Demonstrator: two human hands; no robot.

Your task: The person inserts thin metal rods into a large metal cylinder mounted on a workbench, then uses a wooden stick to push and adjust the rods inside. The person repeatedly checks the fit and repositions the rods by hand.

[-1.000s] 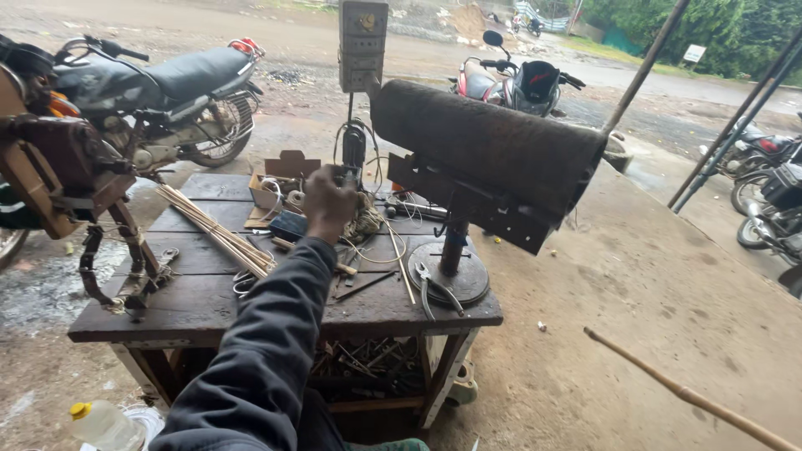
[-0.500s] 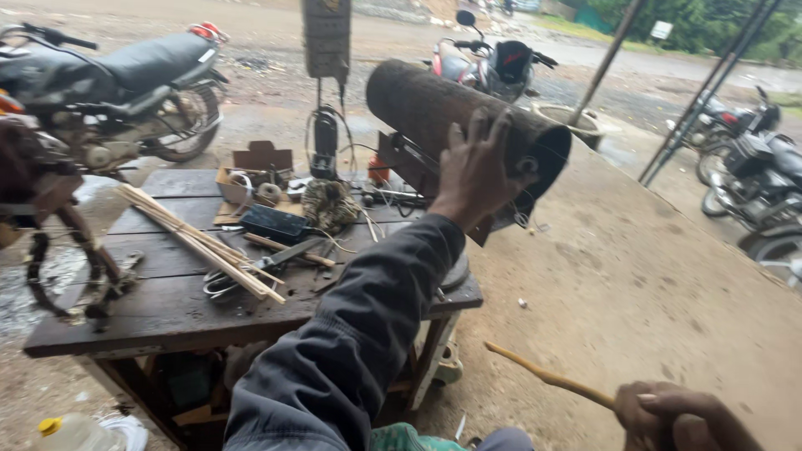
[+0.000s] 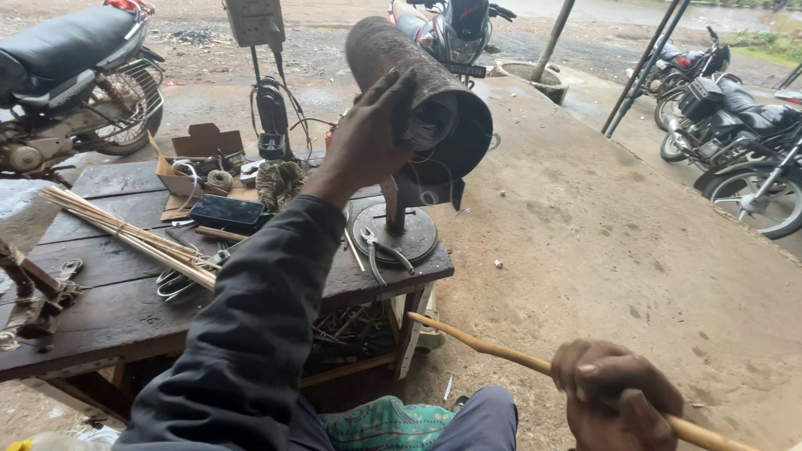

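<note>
My left hand rests with spread fingers on the side of a rusty dark metal cylinder. The cylinder is mounted on a post with a round base at the right end of a dark wooden table. My right hand is closed around a long thin bamboo stick at the lower right; the stick's tip points toward the table corner. A dark sleeve covers my left arm.
On the table lie a bundle of thin sticks, pliers, scissors, a dark flat box and a cardboard box. Motorcycles stand at the far left, behind and at the right. Bare concrete floor spreads to the right.
My left hand left the tabletop and rose onto the cylinder. My right hand came into view at the lower right holding the stick. The view swung right and nearer.
</note>
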